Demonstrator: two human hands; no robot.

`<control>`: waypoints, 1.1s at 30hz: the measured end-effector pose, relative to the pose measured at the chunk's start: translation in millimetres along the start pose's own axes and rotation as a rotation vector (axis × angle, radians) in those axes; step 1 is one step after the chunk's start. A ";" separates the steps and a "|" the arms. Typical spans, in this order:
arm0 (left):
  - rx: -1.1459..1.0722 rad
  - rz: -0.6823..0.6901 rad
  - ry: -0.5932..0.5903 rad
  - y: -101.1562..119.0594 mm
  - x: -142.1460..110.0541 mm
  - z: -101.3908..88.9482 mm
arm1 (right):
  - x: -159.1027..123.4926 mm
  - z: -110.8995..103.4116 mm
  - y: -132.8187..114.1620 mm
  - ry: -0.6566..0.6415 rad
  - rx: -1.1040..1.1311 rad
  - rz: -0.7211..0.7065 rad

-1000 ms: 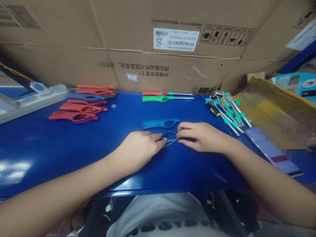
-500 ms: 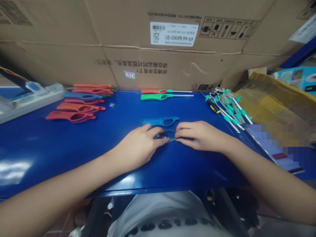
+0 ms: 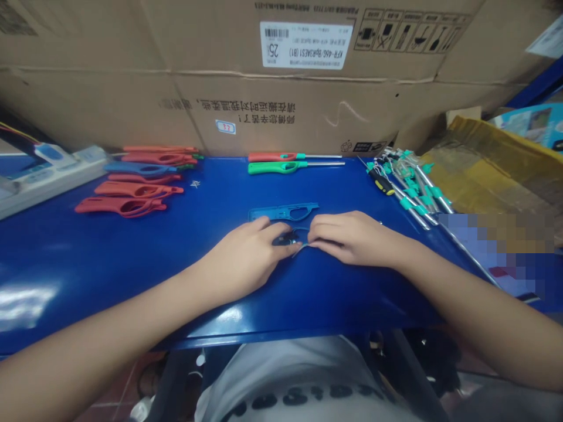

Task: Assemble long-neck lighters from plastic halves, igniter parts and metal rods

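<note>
My left hand is curled over a blue lighter casing half, covering most of it. The left thumb and fingers are around the dark parts by its trigger opening. My right hand pinches the right end of the same piece with its fingertips close together. A thin wire shows between the two thumbs; where it leads is hidden. Just beyond my hands, another blue casing half lies on the table with its hollow side up.
Red, orange and blue casings lie at the left by a white power strip. Two assembled lighters rest against the cardboard. At the right are metal tubes with green pieces, a black-and-yellow screwdriver and a phone.
The view has shifted slightly. My left thumb has slid right along the held casing, closer to my right fingertips. Both hands keep hold of the same piece.
</note>
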State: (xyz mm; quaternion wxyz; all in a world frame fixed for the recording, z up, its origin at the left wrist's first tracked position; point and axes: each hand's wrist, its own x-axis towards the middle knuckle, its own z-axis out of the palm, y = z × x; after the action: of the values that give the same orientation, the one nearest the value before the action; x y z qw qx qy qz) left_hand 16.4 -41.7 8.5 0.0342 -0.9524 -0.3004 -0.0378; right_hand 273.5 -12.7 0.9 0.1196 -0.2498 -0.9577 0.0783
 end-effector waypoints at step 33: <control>0.095 0.015 0.025 8.2 -5.9 -0.1 | 5.0 0.6 -0.1 -0.002 0.149 0.187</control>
State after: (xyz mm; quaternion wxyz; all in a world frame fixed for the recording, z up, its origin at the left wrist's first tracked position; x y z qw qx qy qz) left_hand 16.3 -51.7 7.7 0.0837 -0.9514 -0.2943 -0.0352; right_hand 269.1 -10.3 1.4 0.1289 -0.3282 -0.9219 0.1603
